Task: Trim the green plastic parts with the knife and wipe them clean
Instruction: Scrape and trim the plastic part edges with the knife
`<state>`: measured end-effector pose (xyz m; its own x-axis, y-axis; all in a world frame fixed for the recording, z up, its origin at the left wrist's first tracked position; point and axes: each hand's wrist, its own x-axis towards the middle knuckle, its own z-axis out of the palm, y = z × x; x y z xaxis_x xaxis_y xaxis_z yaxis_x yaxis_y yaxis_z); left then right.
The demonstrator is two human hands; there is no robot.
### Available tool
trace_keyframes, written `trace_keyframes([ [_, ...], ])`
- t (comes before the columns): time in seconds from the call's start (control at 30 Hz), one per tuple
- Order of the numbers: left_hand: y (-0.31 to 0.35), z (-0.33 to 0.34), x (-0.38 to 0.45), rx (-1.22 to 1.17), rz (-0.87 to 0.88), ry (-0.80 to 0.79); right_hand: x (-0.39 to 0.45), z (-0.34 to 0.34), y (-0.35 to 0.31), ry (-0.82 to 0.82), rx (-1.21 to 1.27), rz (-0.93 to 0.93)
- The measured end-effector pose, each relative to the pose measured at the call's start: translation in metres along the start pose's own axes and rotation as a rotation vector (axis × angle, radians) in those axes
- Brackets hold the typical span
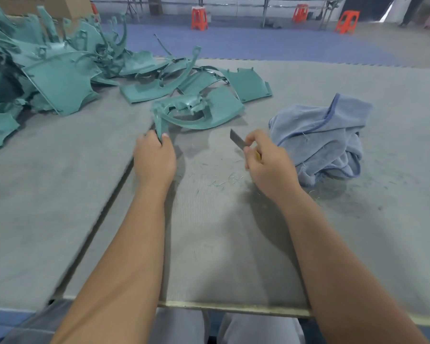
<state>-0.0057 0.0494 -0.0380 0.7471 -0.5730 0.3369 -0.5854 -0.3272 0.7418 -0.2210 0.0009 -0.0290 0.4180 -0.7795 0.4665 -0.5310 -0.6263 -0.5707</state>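
A curved green plastic part (204, 112) lies on the grey table (233, 232) in front of me. My left hand (154, 160) grips its near narrow end between fingers and thumb. My right hand (268, 160) holds a knife (237, 141) by its yellow handle, the grey blade pointing up and left, a short way right of the part and not touching it. A crumpled blue cloth (325, 137) sits just right of my right hand.
A big heap of green plastic parts (60, 75) covers the table's far left. Thin green shavings (224, 181) lie between my hands. A seam (104, 209) splits the tabletop on the left. Orange stools (199, 18) stand on the floor beyond.
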Motion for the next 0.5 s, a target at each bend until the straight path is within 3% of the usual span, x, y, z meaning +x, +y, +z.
trace_keyframes([
  [0.13, 0.001, -0.002, 0.000, 0.042, 0.114, 0.144, 0.000, 0.000, 0.001, 0.048, -0.034, 0.002],
  [0.33, -0.009, -0.009, 0.008, 0.154, -0.084, 0.093, 0.002, -0.001, 0.003, 0.047, -0.059, 0.078],
  [0.5, -0.006, -0.011, 0.007, 0.113, -0.074, 0.253, 0.002, 0.000, 0.004, -0.002, -0.070, 0.121],
])
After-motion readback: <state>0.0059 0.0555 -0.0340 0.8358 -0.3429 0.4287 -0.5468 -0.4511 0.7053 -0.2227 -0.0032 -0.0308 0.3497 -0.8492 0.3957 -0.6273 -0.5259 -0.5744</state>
